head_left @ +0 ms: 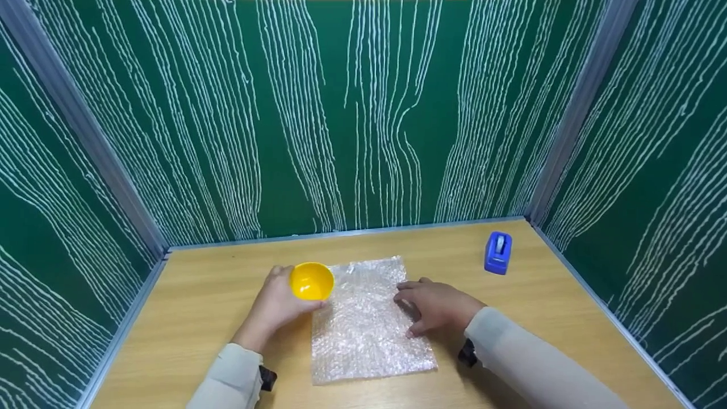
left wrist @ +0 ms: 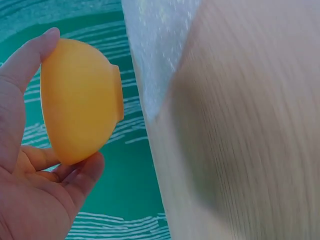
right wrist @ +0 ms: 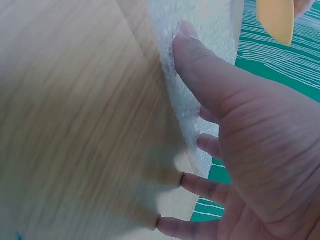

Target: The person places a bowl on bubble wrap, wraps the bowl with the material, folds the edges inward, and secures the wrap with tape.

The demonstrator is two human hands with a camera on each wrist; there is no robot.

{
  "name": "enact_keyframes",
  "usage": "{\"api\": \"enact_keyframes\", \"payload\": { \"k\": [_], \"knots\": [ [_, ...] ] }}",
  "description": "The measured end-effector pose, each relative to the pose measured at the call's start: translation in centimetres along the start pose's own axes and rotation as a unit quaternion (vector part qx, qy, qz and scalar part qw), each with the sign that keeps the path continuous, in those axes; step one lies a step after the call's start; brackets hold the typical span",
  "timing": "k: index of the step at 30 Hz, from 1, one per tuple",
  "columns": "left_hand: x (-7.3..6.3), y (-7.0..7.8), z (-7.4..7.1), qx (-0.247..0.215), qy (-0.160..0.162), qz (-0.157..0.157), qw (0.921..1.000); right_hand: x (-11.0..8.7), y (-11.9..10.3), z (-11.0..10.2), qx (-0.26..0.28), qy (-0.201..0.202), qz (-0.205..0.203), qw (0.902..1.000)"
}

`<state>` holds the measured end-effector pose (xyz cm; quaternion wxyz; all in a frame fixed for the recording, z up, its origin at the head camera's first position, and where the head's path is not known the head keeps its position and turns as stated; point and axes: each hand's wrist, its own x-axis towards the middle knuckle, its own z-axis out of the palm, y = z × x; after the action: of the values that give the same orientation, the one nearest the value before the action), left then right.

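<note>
My left hand (head_left: 281,301) grips a yellow bowl (head_left: 312,282) by its side, thumb at one edge and fingers at the other. In the left wrist view the bowl (left wrist: 82,102) is held off the wooden table, its foot turned towards the tabletop. A sheet of bubble wrap (head_left: 366,329) lies flat just right of the bowl. Over the right edge of this sheet rests my right hand (head_left: 440,307), fingers spread. The right wrist view has its thumb on the bubble wrap (right wrist: 197,100), with two fingertips on the bare wood beside it.
A blue tape dispenser (head_left: 498,253) stands at the back right of the wooden table (head_left: 199,301). Green panels (head_left: 392,142) with white wavy lines wall in the back and both sides, joined by grey corner posts (head_left: 576,119).
</note>
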<state>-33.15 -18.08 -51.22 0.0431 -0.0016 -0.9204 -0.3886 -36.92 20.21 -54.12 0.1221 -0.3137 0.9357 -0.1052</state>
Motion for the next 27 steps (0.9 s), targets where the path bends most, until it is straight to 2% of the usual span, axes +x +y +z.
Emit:
{"api": "enact_keyframes", "payload": {
  "k": [8, 19, 27],
  "knots": [
    [-0.7, 1.1, 1.5, -0.018, -0.026, 0.032, 0.9990, 0.1, 0.1, 0.1, -0.006, -0.004, 0.008, 0.9999],
    [-0.9, 2.3, 4.4, -0.015, -0.070, 0.071, 0.9949, 0.4, 0.0, 0.2, -0.018, -0.006, 0.016, 0.9997],
    [-1.3, 3.6, 5.9, -0.016, -0.107, 0.057, 0.9924, 0.7, 0.0, 0.5, -0.023, -0.006, 0.018, 0.9995]
  ]
}}
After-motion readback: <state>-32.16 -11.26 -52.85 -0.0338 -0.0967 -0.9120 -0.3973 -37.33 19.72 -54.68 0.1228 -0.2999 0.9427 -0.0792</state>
